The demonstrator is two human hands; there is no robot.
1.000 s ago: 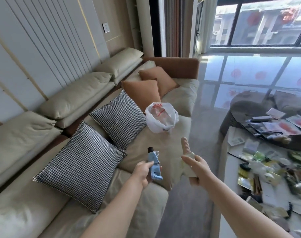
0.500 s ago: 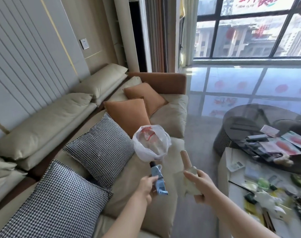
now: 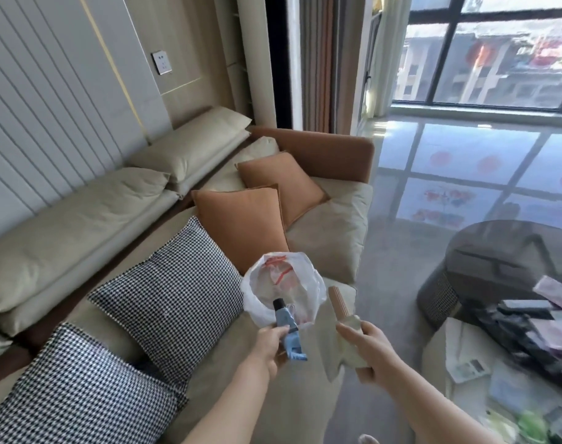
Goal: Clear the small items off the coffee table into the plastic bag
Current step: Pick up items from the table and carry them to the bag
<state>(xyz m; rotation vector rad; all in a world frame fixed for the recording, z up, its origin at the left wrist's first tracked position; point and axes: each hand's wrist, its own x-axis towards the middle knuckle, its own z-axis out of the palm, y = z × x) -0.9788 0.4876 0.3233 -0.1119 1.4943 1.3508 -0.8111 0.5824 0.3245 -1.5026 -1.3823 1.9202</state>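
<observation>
A white plastic bag [image 3: 281,283] with red print sits open on the beige sofa seat. My left hand [image 3: 270,346] grips a blue tube with a black cap [image 3: 287,331], whose cap end reaches over the bag's near rim. My right hand [image 3: 367,349] holds a pale bottle with a ribbed tan cap [image 3: 345,318], upright, just right of the bag. The coffee table [image 3: 459,331] stands at the lower right, covered with several small items.
Two houndstooth cushions [image 3: 174,286] and two orange cushions [image 3: 241,225] lie on the sofa left of and behind the bag. A round dark glass table [image 3: 484,248] with papers and boxes stands at the right. Glossy floor lies between the sofa and the tables.
Both hands have moved forward to the bag with the tube and the bottle. The view has lifted and closed in on the sofa, so the bag looks nearer.
</observation>
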